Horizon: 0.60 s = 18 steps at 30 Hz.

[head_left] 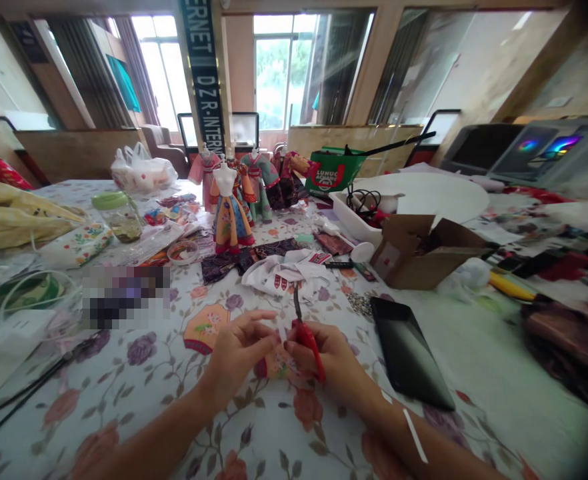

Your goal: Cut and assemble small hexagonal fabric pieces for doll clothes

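Note:
Near the middle of the table, my right hand (331,353) is closed around small scissors with red handles (311,348), their dark blades pointing up and away from me. Facing it, my left hand (239,353) pinches with thumb and fingertips at a thin whitish strip (281,328). The strip stretches across to the fingertips of my right hand. An orange flowered fabric piece (205,327) with a dark red edge lies left of my left hand. Under my hands, a similar orange fabric piece (279,365) is partly hidden. White strips stick to my right forearm.
Beyond my hands are a crumpled white bag (287,273) and small dressed mannequins (228,207). To the right lie a black phone-like slab (409,350), an open cardboard box (419,257) and a white bin (357,220). A lidded jar (119,217) stands at left.

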Each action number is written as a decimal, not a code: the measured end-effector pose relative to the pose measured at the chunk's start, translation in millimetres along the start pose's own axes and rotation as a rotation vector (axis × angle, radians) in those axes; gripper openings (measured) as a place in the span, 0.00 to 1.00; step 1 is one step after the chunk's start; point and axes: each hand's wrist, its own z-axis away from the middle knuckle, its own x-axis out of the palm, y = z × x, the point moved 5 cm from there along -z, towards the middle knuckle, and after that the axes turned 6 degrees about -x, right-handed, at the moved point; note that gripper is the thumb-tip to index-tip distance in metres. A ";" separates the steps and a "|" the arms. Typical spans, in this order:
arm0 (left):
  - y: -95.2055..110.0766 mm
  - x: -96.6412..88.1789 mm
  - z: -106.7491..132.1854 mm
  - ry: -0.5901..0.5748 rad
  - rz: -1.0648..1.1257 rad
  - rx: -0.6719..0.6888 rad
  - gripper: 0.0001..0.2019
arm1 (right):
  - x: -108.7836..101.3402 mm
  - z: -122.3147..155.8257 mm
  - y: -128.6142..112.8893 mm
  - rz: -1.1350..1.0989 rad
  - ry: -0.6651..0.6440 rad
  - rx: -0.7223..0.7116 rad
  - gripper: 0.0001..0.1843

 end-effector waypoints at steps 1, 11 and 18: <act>0.6 -1.3 -0.3 0.004 -0.013 0.004 0.15 | 0.0 0.7 -1.2 0.005 0.004 0.002 0.14; -3.2 4.6 -1.4 -0.079 -0.103 -0.068 0.10 | -0.6 2.9 -4.0 0.086 -0.020 -0.035 0.15; 5.8 -9.0 -3.7 -0.011 -0.007 -0.053 0.07 | -2.0 5.3 -6.4 0.136 -0.032 -0.066 0.18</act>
